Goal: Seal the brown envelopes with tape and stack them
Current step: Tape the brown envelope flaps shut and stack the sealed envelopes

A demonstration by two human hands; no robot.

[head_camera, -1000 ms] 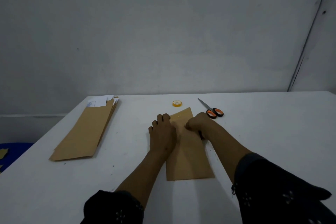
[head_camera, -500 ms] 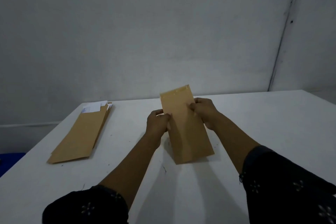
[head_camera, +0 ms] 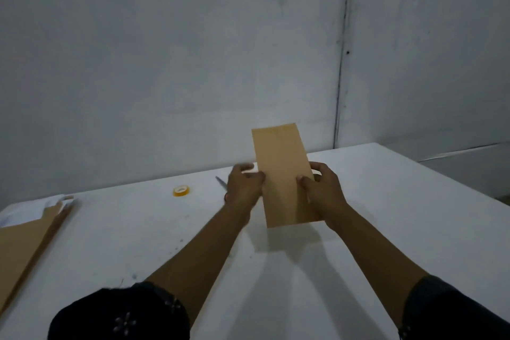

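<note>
A brown envelope (head_camera: 284, 171) is held upright above the white table (head_camera: 386, 201), right of the middle. My left hand (head_camera: 244, 183) pinches its left edge and my right hand (head_camera: 323, 190) grips its right edge, thumb on the front. A small yellow tape roll (head_camera: 181, 190) lies on the table to the left of my hands. The tip of the scissors (head_camera: 220, 182) shows beside my left hand; their handles are hidden behind it. A pile of brown envelopes (head_camera: 24, 243) with white paper sticking out lies at the left edge of the view.
A grey wall (head_camera: 193, 63) stands right behind the table's far edge. The table's right edge runs diagonally at the far right, with a lower surface (head_camera: 474, 171) beyond it. My dark sleeves fill the bottom of the view.
Both hands have lifted the envelope off the table and carried it to the right. The view has swung right, so the pile now sits at the left edge and the tape roll shows again.
</note>
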